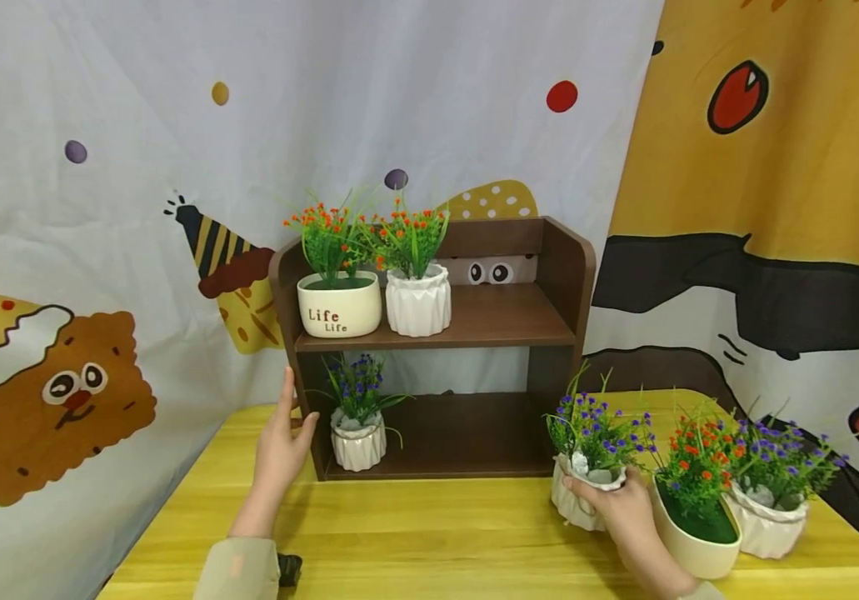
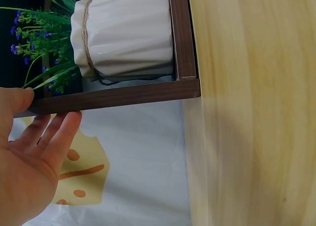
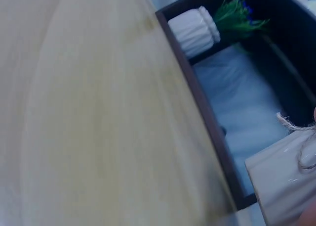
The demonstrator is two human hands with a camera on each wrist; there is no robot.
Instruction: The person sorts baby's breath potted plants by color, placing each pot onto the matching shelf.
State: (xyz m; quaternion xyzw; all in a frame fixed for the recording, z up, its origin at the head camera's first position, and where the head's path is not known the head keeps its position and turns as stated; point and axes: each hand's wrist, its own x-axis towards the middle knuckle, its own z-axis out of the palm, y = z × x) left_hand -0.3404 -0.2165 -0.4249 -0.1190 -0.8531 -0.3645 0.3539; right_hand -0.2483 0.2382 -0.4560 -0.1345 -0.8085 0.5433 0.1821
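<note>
My left hand (image 1: 279, 450) holds the left side panel of a small brown two-tier shelf (image 1: 436, 340). In the left wrist view the thumb lies over the panel's edge, with the fingertips (image 2: 74, 118) against its outer face. My right hand (image 1: 620, 508) grips the rim of a white fluted flowerpot (image 1: 575, 504) with purple flowers, just off the shelf's lower right corner. Twine circles this tilted pot (image 3: 284, 174) in the right wrist view; only a bit of that hand shows there. Another white pot with purple flowers (image 1: 358, 442) stands at the lower tier's left end.
On the top tier, a cream "Life" planter (image 1: 339, 308) and a white fluted pot (image 1: 418, 304), both with orange flowers, stand at the left. To the right on the yellow wooden table (image 1: 429, 542) are a cream oval planter (image 1: 695, 537) and another white pot (image 1: 770, 525).
</note>
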